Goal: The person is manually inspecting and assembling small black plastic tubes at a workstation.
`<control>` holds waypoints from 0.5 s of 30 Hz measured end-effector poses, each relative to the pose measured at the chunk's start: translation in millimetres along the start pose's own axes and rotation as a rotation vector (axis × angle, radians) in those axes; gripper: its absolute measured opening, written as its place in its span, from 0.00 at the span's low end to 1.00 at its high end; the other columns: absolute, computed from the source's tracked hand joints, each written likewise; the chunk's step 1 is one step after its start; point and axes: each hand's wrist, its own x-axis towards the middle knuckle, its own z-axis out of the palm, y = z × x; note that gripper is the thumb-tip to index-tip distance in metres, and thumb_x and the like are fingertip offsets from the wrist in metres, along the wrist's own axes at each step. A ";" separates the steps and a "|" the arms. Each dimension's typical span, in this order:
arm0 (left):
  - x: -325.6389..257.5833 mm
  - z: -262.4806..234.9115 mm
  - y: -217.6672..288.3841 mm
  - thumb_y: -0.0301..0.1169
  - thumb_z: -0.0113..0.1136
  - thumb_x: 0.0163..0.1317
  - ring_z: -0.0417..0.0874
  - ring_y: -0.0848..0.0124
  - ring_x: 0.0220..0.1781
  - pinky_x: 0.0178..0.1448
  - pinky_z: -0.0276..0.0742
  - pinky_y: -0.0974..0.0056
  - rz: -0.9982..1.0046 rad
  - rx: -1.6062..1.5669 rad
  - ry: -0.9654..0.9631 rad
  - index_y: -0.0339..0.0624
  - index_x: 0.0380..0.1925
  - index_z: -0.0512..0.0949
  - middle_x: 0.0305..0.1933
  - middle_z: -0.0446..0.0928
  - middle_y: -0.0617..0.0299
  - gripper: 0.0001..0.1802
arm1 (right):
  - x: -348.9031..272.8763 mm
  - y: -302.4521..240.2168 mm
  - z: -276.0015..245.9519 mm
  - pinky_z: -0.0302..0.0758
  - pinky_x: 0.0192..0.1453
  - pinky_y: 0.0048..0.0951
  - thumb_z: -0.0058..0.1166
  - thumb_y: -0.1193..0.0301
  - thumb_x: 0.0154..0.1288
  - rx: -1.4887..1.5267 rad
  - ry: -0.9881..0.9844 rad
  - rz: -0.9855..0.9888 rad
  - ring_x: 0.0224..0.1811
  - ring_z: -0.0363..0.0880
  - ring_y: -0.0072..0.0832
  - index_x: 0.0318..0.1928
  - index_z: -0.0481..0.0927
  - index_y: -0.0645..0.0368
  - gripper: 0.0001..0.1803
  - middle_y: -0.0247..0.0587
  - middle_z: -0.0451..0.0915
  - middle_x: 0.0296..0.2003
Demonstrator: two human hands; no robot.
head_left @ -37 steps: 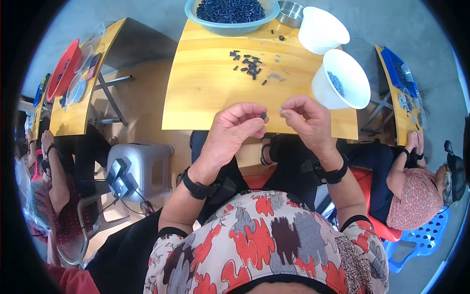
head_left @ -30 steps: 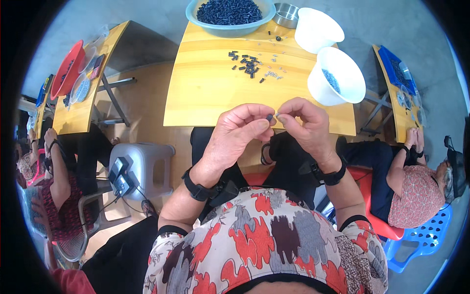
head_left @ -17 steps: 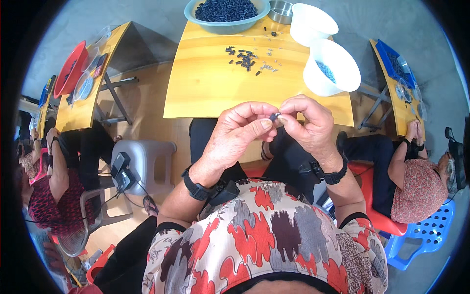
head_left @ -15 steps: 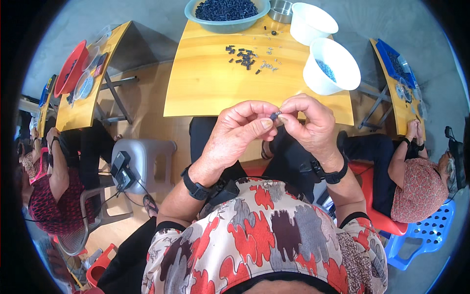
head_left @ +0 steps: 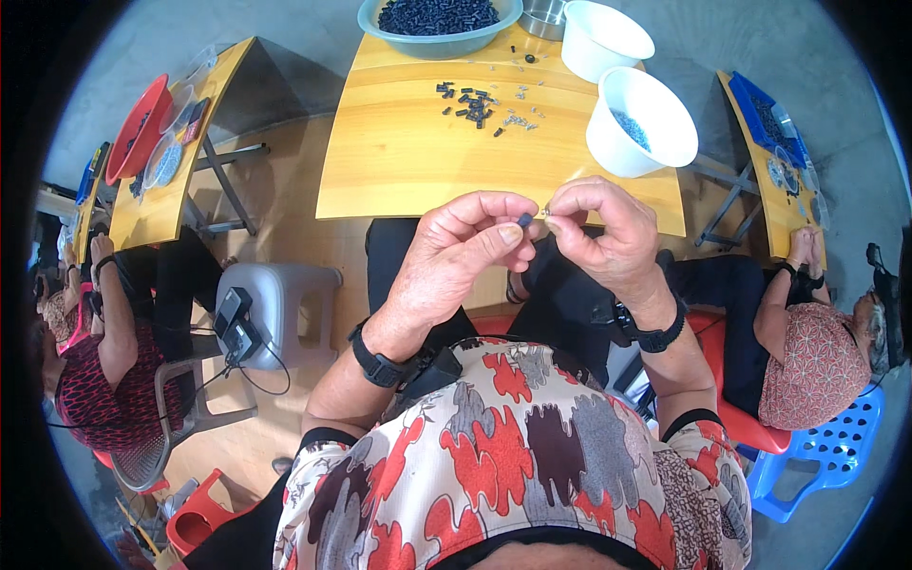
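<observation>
Since earlier, both hands are drawn closer together, the left hand (head_left: 454,255) pinching a dark part (head_left: 524,219) against a tiny piece pinched by the right hand (head_left: 608,237).

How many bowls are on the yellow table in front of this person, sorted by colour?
White bowls: 2, one nearer the hands and one behind it.
Pale blue-green bowl of dark small parts: 1.
Metal bowl, partly cut off at the picture's top edge: 1.
Total: 4 bowls on the yellow table.
</observation>
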 end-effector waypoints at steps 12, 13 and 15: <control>2.6 -2.2 -5.4 0.24 0.52 0.64 0.79 0.77 0.35 0.41 0.77 0.72 -0.006 0.007 -0.008 0.36 0.46 0.75 0.38 0.78 0.60 0.11 | -10.9 -0.9 15.0 0.73 0.35 0.17 0.53 0.83 0.56 0.434 0.073 0.349 0.30 0.74 0.14 0.35 0.76 0.63 0.05 0.32 0.78 0.29; 2.4 -2.5 -5.4 0.24 0.52 0.64 0.79 0.77 0.35 0.41 0.78 0.72 -0.004 0.003 0.000 0.36 0.46 0.75 0.38 0.79 0.60 0.11 | -9.0 -3.2 13.5 0.73 0.35 0.17 0.53 0.83 0.56 0.432 0.072 0.348 0.30 0.74 0.14 0.35 0.76 0.63 0.05 0.32 0.78 0.29; 2.3 -3.0 -5.7 0.24 0.52 0.64 0.79 0.77 0.35 0.41 0.78 0.72 -0.001 -0.003 0.005 0.37 0.46 0.75 0.38 0.79 0.60 0.11 | -5.9 -6.3 10.4 0.72 0.36 0.16 0.48 0.81 0.61 0.438 0.036 0.422 0.31 0.74 0.14 0.40 0.76 0.64 0.07 0.33 0.77 0.29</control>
